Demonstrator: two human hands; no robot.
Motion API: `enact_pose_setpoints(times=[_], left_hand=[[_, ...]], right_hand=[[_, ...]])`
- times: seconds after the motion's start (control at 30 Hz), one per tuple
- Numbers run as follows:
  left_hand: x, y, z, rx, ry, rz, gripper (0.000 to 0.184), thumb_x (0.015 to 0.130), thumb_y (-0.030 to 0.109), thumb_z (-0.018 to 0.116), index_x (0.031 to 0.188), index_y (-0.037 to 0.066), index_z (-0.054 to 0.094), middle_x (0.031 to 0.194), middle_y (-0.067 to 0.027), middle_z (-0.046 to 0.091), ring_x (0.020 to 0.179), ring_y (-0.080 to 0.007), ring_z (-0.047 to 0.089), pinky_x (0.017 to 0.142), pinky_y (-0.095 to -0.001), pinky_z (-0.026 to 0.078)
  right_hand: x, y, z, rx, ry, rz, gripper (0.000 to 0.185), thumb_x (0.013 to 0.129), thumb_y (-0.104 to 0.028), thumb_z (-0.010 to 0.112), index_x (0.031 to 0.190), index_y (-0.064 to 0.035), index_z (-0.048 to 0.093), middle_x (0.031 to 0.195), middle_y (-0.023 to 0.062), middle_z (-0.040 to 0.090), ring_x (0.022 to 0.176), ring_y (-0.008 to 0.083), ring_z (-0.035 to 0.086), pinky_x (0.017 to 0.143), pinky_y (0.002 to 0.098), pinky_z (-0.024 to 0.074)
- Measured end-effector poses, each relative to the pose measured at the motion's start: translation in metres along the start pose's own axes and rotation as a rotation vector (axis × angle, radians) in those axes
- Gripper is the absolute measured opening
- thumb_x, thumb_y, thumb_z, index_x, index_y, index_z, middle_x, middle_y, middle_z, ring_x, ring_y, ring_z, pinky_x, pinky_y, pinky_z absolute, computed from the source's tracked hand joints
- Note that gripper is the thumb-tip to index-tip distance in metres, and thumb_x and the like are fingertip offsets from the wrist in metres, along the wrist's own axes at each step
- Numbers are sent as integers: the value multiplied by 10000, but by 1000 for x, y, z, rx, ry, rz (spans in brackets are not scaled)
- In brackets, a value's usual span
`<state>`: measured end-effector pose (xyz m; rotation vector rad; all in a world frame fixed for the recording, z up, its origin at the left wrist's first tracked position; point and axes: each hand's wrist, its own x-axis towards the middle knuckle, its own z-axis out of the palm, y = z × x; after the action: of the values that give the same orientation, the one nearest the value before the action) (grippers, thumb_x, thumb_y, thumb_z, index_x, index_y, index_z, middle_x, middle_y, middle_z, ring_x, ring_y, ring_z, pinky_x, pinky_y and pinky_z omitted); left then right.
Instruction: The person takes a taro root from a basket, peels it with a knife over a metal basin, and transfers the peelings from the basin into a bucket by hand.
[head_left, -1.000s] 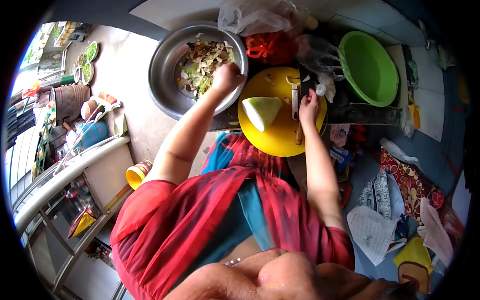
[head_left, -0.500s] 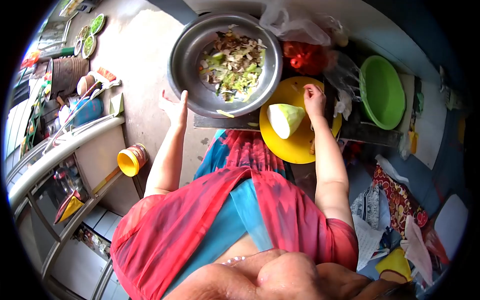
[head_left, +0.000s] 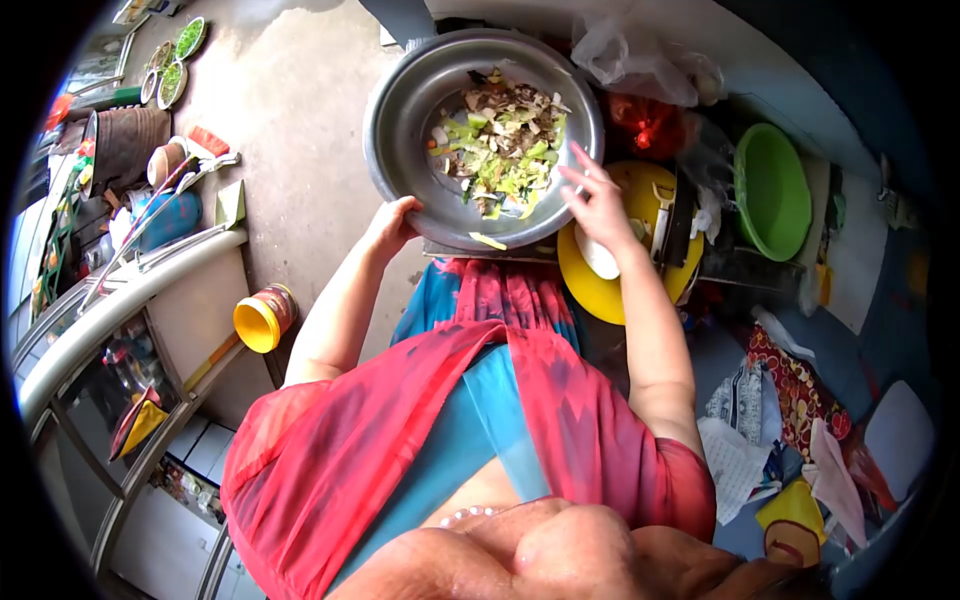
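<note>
A large metal basin (head_left: 395, 130) holds a heap of peelings and scraps (head_left: 505, 140). My left hand (head_left: 393, 225) grips the basin's rim at its lower left, fingers closed on the edge. Over the basin's right rim is my right hand (head_left: 597, 202), its fingers stretched and apart, holding nothing. Below that hand a pale cut gourd (head_left: 597, 256) lies on a yellow round board (head_left: 585, 290), partly covered by the hand and wrist. A white peeler (head_left: 661, 222) rests on the board's right part, beside a dark blade.
A red plastic bag (head_left: 645, 125) and clear bags (head_left: 635, 60) sit behind the board. Further right stands a green basin (head_left: 775, 195). A yellow bucket (head_left: 257, 325) is on the floor at left, near a railing (head_left: 130, 308). Cloth bags lie at lower right.
My left hand has gone from the scraps to the basin's left rim and closed on it. My right hand has moved from the board to the right rim and opened. The view has shifted left.
</note>
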<state>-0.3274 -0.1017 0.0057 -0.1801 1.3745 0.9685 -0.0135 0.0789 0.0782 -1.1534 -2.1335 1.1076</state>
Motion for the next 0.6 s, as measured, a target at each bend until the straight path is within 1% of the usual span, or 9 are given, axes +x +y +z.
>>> enact_pose_setpoints(times=[0.03, 0.1, 0.17, 0.2, 0.27, 0.3, 0.37, 0.53, 0.6], left_hand=[[0, -8, -12, -34, 5, 3, 123, 805, 126, 621, 881, 31, 603, 835, -61, 621, 795, -193, 625, 757, -363, 545], [-11, -18, -32, -95, 48, 8, 127, 796, 126, 632, 877, 34, 602, 836, -60, 617, 787, -189, 620, 747, -361, 541], [-42, -26, -43, -154, 126, 5, 128, 788, 123, 643, 870, 33, 602, 840, -59, 620, 790, -189, 618, 759, -363, 537], [-55, -32, -52, -193, 155, 28, 131, 782, 118, 651, 870, 34, 603, 843, -59, 623, 788, -193, 618, 761, -362, 537], [-85, -44, -64, -293, 219, 64, 131, 776, 105, 661, 870, 33, 607, 861, -66, 627, 795, -200, 617, 771, -363, 538], [-98, -54, -71, -324, 245, 108, 128, 780, 96, 659, 868, 23, 603, 888, -72, 626, 812, -194, 619, 772, -362, 539], [-114, -80, -98, -367, 329, 118, 124, 784, 82, 653, 872, 13, 598, 901, -78, 620, 826, -196, 620, 783, -358, 547], [-161, -140, -123, -525, 439, 171, 129, 780, 51, 640, 891, 6, 592, 900, -82, 617, 866, -217, 628, 816, -366, 562], [-174, -162, -125, -561, 483, 159, 135, 771, 37, 640, 893, 4, 592, 903, -85, 621, 861, -215, 630, 808, -363, 563]], right_hand=[[0, -18, 6, -204, 3, -223, 296, 833, 10, 576, 1102, -32, 690, 1265, 142, 597, 1003, 290, 643, 887, 347, 511], [-2, -31, 13, -45, 141, -28, 220, 854, 9, 558, 1029, -20, 687, 1158, 149, 627, 982, 302, 632, 858, 359, 511], [-15, -39, 8, -46, 249, -29, 151, 856, 13, 547, 965, -8, 651, 1016, 148, 637, 905, 312, 637, 780, 375, 516], [-26, -48, 8, 25, 198, 115, 92, 858, 20, 537, 914, -9, 604, 911, 152, 616, 817, 329, 624, 707, 396, 503], [-59, -29, 26, -109, 104, 30, 120, 815, 38, 499, 899, -27, 555, 833, 170, 562, 781, 362, 593, 682, 435, 487], [-76, -15, 38, -237, -55, -68, 126, 790, 21, 509, 899, -27, 548, 841, 164, 540, 816, 369, 577, 711, 442, 491], [-112, 5, 73, -741, -452, -45, 219, 777, -53, 584, 994, -34, 556, 1003, 134, 535, 883, 316, 577, 764, 415, 511], [-131, 47, 115, -1007, -542, -174, 230, 832, -139, 572, 1058, -95, 575, 1068, 122, 518, 927, 262, 571, 768, 338, 506], [-129, 54, 108, -893, -594, -220, 212, 843, -99, 537, 1052, -81, 572, 1078, 126, 518, 947, 308, 564, 730, 406, 534]])
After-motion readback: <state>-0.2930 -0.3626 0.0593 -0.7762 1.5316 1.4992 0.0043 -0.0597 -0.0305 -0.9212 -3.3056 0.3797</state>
